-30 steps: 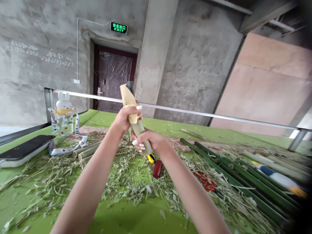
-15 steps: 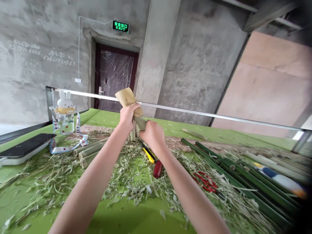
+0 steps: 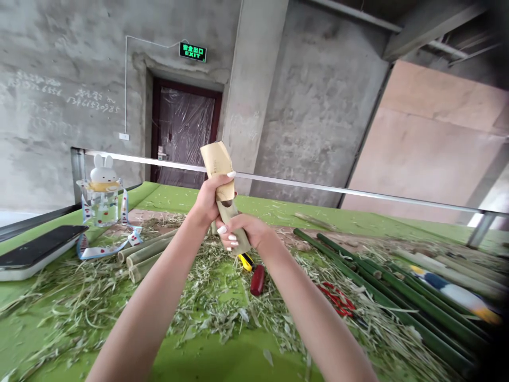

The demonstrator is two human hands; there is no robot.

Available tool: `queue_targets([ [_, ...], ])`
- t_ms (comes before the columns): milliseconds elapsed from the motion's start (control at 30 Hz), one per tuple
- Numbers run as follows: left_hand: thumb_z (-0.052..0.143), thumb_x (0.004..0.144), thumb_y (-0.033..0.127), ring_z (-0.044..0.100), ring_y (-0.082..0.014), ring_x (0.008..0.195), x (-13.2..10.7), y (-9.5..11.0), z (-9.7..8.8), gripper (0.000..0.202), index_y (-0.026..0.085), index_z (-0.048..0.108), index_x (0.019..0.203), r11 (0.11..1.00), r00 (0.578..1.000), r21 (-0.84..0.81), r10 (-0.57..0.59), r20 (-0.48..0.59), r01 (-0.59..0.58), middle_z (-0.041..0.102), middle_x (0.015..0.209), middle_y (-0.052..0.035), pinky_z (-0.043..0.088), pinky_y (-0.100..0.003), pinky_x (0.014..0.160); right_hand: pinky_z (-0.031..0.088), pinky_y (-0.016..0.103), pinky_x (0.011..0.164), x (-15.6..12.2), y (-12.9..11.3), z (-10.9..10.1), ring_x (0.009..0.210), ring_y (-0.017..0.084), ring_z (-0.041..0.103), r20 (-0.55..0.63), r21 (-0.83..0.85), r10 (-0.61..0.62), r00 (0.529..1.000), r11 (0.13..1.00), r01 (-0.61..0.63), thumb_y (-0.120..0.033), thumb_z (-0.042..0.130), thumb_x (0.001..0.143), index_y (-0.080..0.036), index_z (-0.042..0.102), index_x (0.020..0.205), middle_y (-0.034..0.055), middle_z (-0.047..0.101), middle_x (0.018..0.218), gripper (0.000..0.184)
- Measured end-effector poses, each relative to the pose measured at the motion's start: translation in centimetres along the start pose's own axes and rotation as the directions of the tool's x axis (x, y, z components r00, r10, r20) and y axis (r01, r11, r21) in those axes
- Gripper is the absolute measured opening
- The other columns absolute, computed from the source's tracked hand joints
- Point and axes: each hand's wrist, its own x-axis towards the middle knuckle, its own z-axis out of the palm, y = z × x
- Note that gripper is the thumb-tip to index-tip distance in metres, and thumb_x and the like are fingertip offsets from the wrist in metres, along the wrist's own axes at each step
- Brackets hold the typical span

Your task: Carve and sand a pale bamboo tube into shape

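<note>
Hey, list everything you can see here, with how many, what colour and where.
table: one, bright green, underneath
bamboo piece: one, pale green, held above the table
sandpaper: one, tan, around the bamboo piece's upper end
shavings: many, pale green, across the table
short bamboo pieces: a few, pale green, left
long bamboo stalks: several, dark green, right
knife: one, yellow, centre
red-handled tool: one, red, beside the knife
scissors: one, red, beside the stalks
rabbit bottle: one, clear and white, far left
phone: one, black, left edge
exit sign: one, green, above the door
left hand: one, bare, grip on the sandpaper
right hand: one, bare, grip on the bamboo piece
</note>
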Motion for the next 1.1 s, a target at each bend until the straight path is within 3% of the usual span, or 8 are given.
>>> queue_targets([
  [100, 0.066, 0.056, 0.027, 0.044, -0.008, 0.044, 0.5, -0.3, 0.1, 0.02, 0.016, 0.05, 0.063, 0.997, 0.99, 0.009, 0.082, -0.111, -0.082, 0.048, 0.05, 0.0019, 0.036, -0.024, 0.045, 0.043, 0.024, 0.052, -0.2, -0.5, -0.2, 0.047, 0.008, 0.047, -0.258, -0.207, -0.074, 0.963, 0.978, 0.02, -0.021, 0.058, 0.064, -0.017, 0.049, 0.072, -0.0036, 0.051, 0.054, 0.013],
  [167, 0.067, 0.055, 0.024, 0.046, -0.0083, 0.047, 1.1, -0.6, 0.0, 0.022, 0.017, 0.05, 0.067, 0.983, 0.931, 0.014, 0.178, -0.318, -0.183, 0.05, 0.053, 0.0026, 0.037, -0.023, 0.047, 0.044, 0.026, 0.054, -0.6, -1.1, -0.2, 0.053, 0.011, 0.052, -0.48, -0.468, -0.194, 0.856, 0.882, -0.062, -0.026, 0.062, 0.063, -0.017, 0.053, 0.076, 0.0002, 0.056, 0.063, 0.019],
  [267, 0.065, 0.056, 0.024, 0.048, -0.0081, 0.05, 1.9, -1.1, -0.1, 0.023, 0.017, 0.049, 0.071, 0.972, 0.821, -0.03, 0.18, -0.541, -0.233, 0.051, 0.057, 0.0036, 0.039, -0.023, 0.049, 0.042, 0.027, 0.054, -0.9, -1.7, 0.5, 0.061, 0.017, 0.057, -0.607, -0.785, -0.466, 0.643, 0.477, -0.395, -0.029, 0.062, 0.065, -0.016, 0.056, 0.076, 0.0052, 0.06, 0.069, 0.019],
  [333, 0.065, 0.057, 0.025, 0.049, -0.0082, 0.051, 2.0, -1.5, 0.0, 0.024, 0.018, 0.048, 0.073, 0.976, 0.828, -0.077, 0.131, -0.545, -0.205, 0.051, 0.059, 0.0036, 0.039, -0.024, 0.05, 0.039, 0.027, 0.053, -0.8, -1.6, 1.3, 0.064, 0.019, 0.059, -0.594, -0.766, -0.583, 0.554, 0.201, -0.61, -0.026, 0.058, 0.069, -0.014, 0.057, 0.078, 0.0085, 0.062, 0.069, 0.015],
  [400, 0.066, 0.057, 0.025, 0.05, -0.0088, 0.052, 1.9, -1.8, 0.3, 0.026, 0.017, 0.049, 0.075, 0.979, 0.867, -0.1, 0.106, -0.487, -0.176, 0.052, 0.06, 0.0029, 0.039, -0.024, 0.051, 0.038, 0.027, 0.051, -0.5, -1.5, 2.1, 0.063, 0.02, 0.06, -0.596, -0.696, -0.613, 0.518, 0.074, -0.714, -0.022, 0.054, 0.071, -0.012, 0.058, 0.082, 0.0107, 0.062, 0.07, 0.015],
  [667, 0.067, 0.064, 0.034, 0.055, -0.0113, 0.064, 1.4, -1.4, 0.4, 0.029, 0.016, 0.056, 0.083, 0.988, 0.956, -0.008, 0.146, -0.254, -0.153, 0.06, 0.072, -0.0031, 0.041, -0.023, 0.058, 0.037, 0.026, 0.05, -0.9, -1.8, 1.8, 0.066, 0.021, 0.062, -0.576, -0.594, -0.697, 0.428, -0.003, -0.804, -0.021, 0.05, 0.075, -0.013, 0.054, 0.091, 0.0106, 0.064, 0.073, 0.019],
  [933, 0.06, 0.069, 0.054, 0.058, -0.0138, 0.072, 1.7, -1.5, 0.1, 0.041, 0.017, 0.059, 0.088, 0.979, 0.963, -0.028, 0.192, -0.187, -0.201, 0.062, 0.075, -0.0059, 0.043, -0.024, 0.062, 0.038, 0.027, 0.051, -1.0, -1.7, 1.3, 0.068, 0.024, 0.063, -0.561, -0.595, -0.723, 0.403, 0.015, -0.803, -0.025, 0.052, 0.076, -0.014, 0.052, 0.092, 0.0108, 0.064, 0.075, 0.02],
  [1100, 0.056, 0.072, 0.056, 0.06, -0.016, 0.077, 1.9, -1.2, 0.1, 0.041, 0.019, 0.061, 0.088, 0.975, 0.958, -0.112, 0.162, -0.237, -0.193, 0.065, 0.075, -0.0049, 0.045, -0.025, 0.064, 0.04, 0.028, 0.053, -1.1, -1.8, 1.2, 0.07, 0.024, 0.063, -0.575, -0.574, -0.724, 0.381, 0.025, -0.818, -0.023, 0.052, 0.076, -0.014, 0.051, 0.093, 0.0116, 0.064, 0.076, 0.019],
])
